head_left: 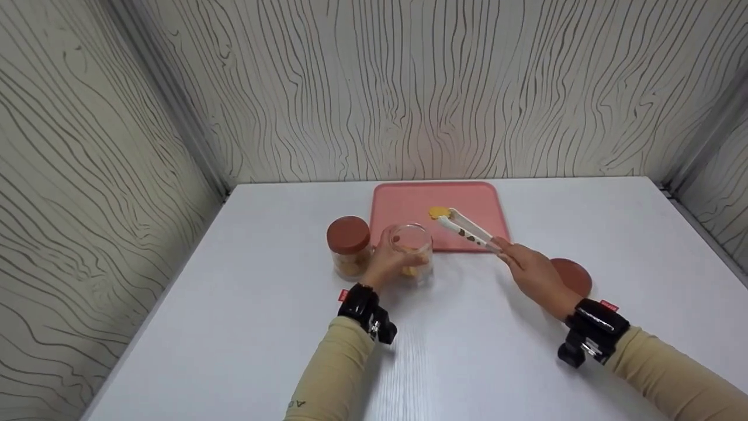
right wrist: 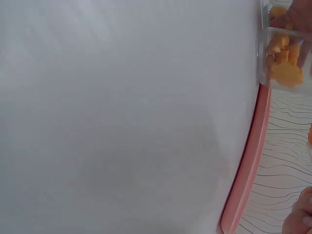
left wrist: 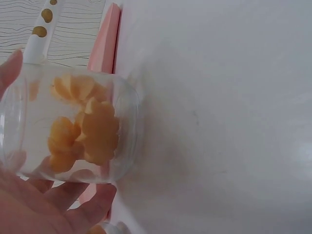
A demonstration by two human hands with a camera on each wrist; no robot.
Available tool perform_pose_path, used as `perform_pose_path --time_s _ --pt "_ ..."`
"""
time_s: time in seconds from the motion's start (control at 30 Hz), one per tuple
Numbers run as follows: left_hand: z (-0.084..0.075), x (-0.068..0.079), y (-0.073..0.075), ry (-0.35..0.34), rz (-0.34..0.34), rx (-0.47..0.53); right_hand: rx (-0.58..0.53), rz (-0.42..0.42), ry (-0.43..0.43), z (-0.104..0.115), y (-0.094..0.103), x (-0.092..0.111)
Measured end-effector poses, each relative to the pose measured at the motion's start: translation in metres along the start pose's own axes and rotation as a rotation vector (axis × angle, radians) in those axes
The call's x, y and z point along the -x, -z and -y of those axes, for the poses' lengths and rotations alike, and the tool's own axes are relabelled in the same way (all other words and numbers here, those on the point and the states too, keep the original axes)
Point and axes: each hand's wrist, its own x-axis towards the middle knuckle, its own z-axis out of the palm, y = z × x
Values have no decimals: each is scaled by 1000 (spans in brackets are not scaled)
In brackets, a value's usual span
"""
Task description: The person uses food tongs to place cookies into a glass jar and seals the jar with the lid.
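My left hand point(head_left: 387, 262) grips an uncapped clear jar point(left wrist: 127, 117) at the tray's near edge. Several flower-shaped, yellow-orange cookies point(left wrist: 100, 134) lie inside it, seen through the wall in both wrist views. In my right hand point(head_left: 534, 279) is a pair of white tongs point(head_left: 472, 233) with brown spots, reaching left over the pink tray point(head_left: 403, 202). At the tong tips is one yellow cookie point(head_left: 438, 212); whether they clasp it or it lies on the tray, I cannot tell. The right wrist view catches only part of the right hand at its edge.
Left of the open jar stands a second jar with a reddish-brown lid point(head_left: 349, 235), cookies inside. A loose lid point(head_left: 574, 277) of the same colour lies on the white table point(head_left: 245, 327), partly behind the right hand. Wood-grain panels point(head_left: 374, 88) rise behind the table.
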Motion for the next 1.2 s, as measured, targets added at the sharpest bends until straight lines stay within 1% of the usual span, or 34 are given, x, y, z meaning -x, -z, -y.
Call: perform_pose_path --time_s 0.17,0.33,0.5,0.63,0.77,0.93,1.2 --pt "1 -1 1 11 5 2 13 9 20 8 2 6" --pt "-2 -4 0 30 -9 -7 10 -9 39 16 5 11" --pt "-3 -5 -2 20 -2 12 8 -26 70 22 5 16" --pt "0 -3 -2 8 3 38 5 -39 95 25 3 18" --pt "1 -2 -3 2 13 59 12 -44 98 27 2 20" --pt "1 -1 -2 -10 10 52 -1 -37 110 31 0 21" --pt "0 3 -2 8 16 61 -19 -19 103 36 -2 22"
